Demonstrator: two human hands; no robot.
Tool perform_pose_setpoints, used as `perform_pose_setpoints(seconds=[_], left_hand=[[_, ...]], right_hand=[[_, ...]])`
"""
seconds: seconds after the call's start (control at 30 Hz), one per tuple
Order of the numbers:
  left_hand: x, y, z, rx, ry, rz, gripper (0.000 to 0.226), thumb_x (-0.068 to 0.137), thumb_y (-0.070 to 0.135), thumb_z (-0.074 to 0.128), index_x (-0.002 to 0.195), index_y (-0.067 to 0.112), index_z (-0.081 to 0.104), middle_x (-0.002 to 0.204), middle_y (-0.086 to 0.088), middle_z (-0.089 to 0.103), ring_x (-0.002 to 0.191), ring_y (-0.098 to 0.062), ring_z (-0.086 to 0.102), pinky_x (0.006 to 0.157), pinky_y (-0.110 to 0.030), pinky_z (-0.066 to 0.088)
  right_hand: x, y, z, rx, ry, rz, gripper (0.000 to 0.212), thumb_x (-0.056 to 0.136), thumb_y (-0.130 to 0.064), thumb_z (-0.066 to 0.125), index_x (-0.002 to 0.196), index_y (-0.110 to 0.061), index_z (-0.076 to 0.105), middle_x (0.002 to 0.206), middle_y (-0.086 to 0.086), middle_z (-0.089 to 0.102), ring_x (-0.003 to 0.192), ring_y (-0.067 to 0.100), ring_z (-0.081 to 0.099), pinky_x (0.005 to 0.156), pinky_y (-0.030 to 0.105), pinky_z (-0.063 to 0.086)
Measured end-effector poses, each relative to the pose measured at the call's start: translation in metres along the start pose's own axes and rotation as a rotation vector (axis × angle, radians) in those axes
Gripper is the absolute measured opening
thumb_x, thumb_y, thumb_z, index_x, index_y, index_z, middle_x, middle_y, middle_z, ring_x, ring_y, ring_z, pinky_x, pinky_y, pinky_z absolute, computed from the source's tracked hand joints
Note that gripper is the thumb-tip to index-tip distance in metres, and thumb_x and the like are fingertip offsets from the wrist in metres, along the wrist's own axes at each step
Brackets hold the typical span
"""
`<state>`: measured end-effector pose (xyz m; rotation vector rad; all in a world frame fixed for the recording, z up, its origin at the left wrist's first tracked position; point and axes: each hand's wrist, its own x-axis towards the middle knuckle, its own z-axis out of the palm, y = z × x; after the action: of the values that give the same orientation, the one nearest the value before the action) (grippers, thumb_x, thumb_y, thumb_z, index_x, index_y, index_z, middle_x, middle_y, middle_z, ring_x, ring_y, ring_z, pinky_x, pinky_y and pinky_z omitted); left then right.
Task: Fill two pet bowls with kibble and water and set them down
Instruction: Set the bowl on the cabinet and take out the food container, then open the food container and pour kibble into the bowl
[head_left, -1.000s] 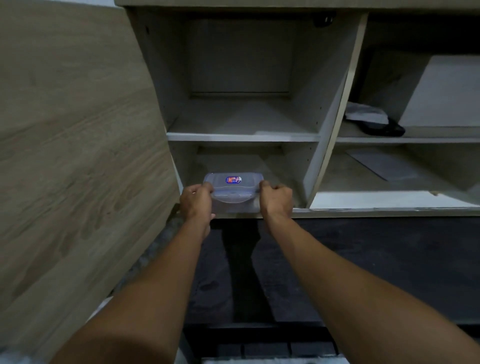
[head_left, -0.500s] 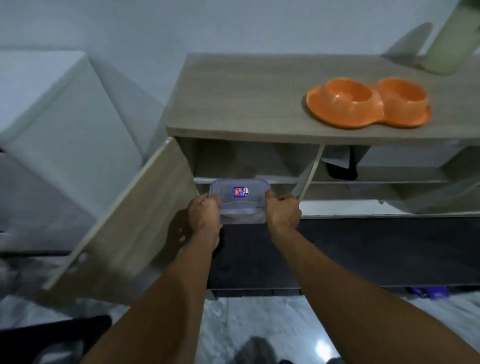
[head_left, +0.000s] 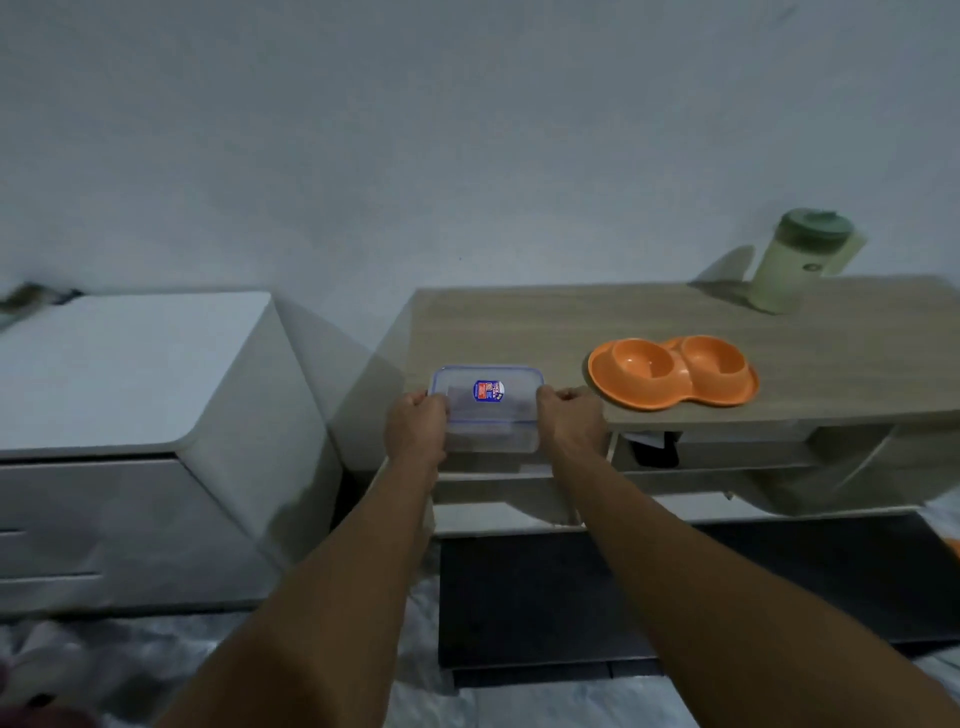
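Note:
A clear plastic container (head_left: 488, 402) with a blue-rimmed lid and a blue sticker is held at the front left edge of the wooden cabinet top (head_left: 519, 327). My left hand (head_left: 415, 428) grips its left end and my right hand (head_left: 569, 423) grips its right end. Whether it rests on the top or hangs just above the edge I cannot tell, and its contents are unclear. An orange double pet bowl (head_left: 672, 373) lies on the cabinet top just right of my right hand, both cups empty. A pale green jug (head_left: 797, 260) with a darker lid stands at the back right.
Below the cabinet top the shelves (head_left: 717, 457) stand open with a dark item inside. A white drawer unit (head_left: 130, 415) stands to the left. A dark mat (head_left: 675, 587) lies on the pale floor in front of the cabinet.
Both hands have lifted the container out of the lower shelf and up to the cabinet top's front edge. The view rose from inside the cabinet to above it.

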<state>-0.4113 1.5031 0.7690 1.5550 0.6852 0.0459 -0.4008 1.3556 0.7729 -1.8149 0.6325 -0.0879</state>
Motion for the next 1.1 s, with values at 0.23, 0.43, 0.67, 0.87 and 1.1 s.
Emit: perform_pose_setpoints(seconds=[0.23, 0.43, 0.67, 0.87, 1.1], left_hand=[[0.023, 0.029, 0.001, 0.079, -0.013, 0.105, 0.01, 0.078, 0.017, 0.07, 0.079, 0.008, 0.069, 0.065, -0.017, 0.06, 0.056, -0.026, 0.052, 0.064, -0.035, 0.042], [0.072, 0.039, 0.025, 0.126, -0.028, 0.058, 0.019, 0.083, 0.014, 0.071, 0.066, 0.007, 0.063, 0.064, -0.013, 0.058, 0.056, -0.024, 0.052, 0.062, -0.035, 0.046], [0.152, 0.046, 0.058, 0.212, 0.05, 0.084, 0.019, 0.079, 0.025, 0.071, 0.064, 0.017, 0.064, 0.084, -0.021, 0.071, 0.08, -0.038, 0.069, 0.075, -0.054, 0.057], [0.208, 0.061, 0.068, 0.178, 0.086, 0.081, 0.022, 0.086, 0.019, 0.069, 0.094, -0.001, 0.071, 0.081, -0.018, 0.067, 0.08, -0.037, 0.067, 0.079, -0.054, 0.057], [0.265, 0.072, 0.079, 0.202, -0.027, 0.029, 0.034, 0.074, 0.025, 0.074, 0.097, -0.001, 0.072, 0.095, -0.029, 0.069, 0.095, -0.042, 0.068, 0.071, -0.044, 0.053]], right_hand=[[0.031, -0.024, 0.014, -0.098, -0.053, -0.06, 0.034, 0.087, -0.036, 0.065, 0.102, -0.008, 0.076, 0.1, 0.017, 0.075, 0.098, 0.036, 0.068, 0.09, 0.04, 0.054], [0.091, -0.035, 0.04, -0.104, -0.108, -0.096, 0.028, 0.084, -0.037, 0.071, 0.071, -0.012, 0.069, 0.081, 0.016, 0.072, 0.085, 0.038, 0.07, 0.079, 0.044, 0.056], [0.164, -0.054, 0.081, -0.149, -0.204, -0.105, 0.027, 0.084, -0.035, 0.074, 0.079, -0.008, 0.07, 0.085, 0.016, 0.071, 0.088, 0.036, 0.068, 0.079, 0.044, 0.054], [0.207, -0.066, 0.123, -0.16, -0.223, -0.08, 0.033, 0.087, -0.036, 0.072, 0.091, -0.003, 0.074, 0.091, 0.017, 0.072, 0.093, 0.035, 0.068, 0.077, 0.037, 0.05], [0.254, -0.065, 0.157, -0.103, -0.232, 0.009, 0.036, 0.078, -0.038, 0.077, 0.066, -0.007, 0.065, 0.074, 0.017, 0.061, 0.073, 0.031, 0.061, 0.074, 0.05, 0.056]])
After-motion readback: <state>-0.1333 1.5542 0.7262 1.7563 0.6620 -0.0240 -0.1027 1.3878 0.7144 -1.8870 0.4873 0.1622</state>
